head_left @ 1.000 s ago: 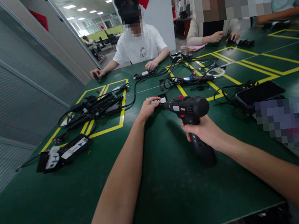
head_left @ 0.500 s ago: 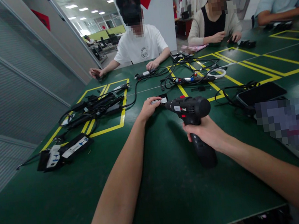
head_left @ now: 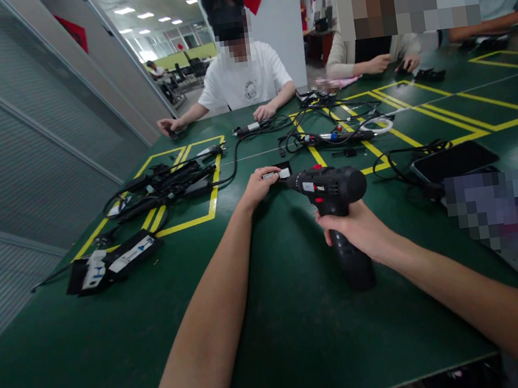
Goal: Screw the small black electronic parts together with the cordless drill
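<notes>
A black cordless drill (head_left: 334,188) with red buttons is in my right hand (head_left: 355,226), whose fingers wrap round its grip. Its nose points left, and the tip is close to a small black piece with a white label (head_left: 283,173). My left hand (head_left: 260,185) pinches that labelled piece from the left, low over the green table (head_left: 285,329). Whether the drill's tip touches the piece I cannot tell. The far side of the piece is partly hidden by my fingers.
Black cables and adapters (head_left: 164,187) lie at the left, near black pieces with white labels (head_left: 129,253). More tangled cables (head_left: 328,138) lie ahead. A dark phone-like slab (head_left: 456,163) is on the right. A person in a white shirt (head_left: 247,76) sits opposite; others sit further right.
Almost nothing differs. Both hands, the drill and the labelled piece hold their places, with the whole view shifted very slightly.
</notes>
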The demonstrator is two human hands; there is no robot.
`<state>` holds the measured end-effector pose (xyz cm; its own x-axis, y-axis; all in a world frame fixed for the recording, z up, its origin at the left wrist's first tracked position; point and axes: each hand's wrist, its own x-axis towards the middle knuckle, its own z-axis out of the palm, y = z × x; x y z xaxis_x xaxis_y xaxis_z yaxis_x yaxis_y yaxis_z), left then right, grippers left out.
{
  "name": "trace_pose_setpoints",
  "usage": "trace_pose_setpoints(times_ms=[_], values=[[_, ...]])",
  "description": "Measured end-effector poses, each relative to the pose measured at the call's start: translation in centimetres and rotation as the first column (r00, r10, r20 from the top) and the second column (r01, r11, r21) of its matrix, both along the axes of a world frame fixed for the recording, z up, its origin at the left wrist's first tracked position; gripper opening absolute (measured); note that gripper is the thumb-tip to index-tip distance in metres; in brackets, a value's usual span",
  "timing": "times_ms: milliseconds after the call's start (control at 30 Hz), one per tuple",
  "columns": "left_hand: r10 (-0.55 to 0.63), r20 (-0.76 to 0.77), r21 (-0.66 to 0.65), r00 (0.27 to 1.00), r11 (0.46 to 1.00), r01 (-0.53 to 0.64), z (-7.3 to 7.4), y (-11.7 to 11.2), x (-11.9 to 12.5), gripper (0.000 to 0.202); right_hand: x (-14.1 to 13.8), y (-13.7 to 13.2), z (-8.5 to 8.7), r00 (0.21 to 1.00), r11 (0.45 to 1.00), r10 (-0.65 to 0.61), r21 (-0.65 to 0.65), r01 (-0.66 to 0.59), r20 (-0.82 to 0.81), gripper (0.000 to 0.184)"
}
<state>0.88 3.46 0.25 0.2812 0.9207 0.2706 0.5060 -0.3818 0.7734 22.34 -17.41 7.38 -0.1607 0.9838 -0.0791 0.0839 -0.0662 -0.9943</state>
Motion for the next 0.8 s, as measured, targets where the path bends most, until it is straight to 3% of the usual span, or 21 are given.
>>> trace_pose_setpoints(times_ms=[800], values=[[-0.017, 0.014, -0.001, 1.0, 1.0, 0.017, 0.11, 0.0, 0.09, 0.033, 0.1, 0.09, 0.1, 0.999, 1.0, 0.012, 0.002, -0.012, 0.047, 0.006]])
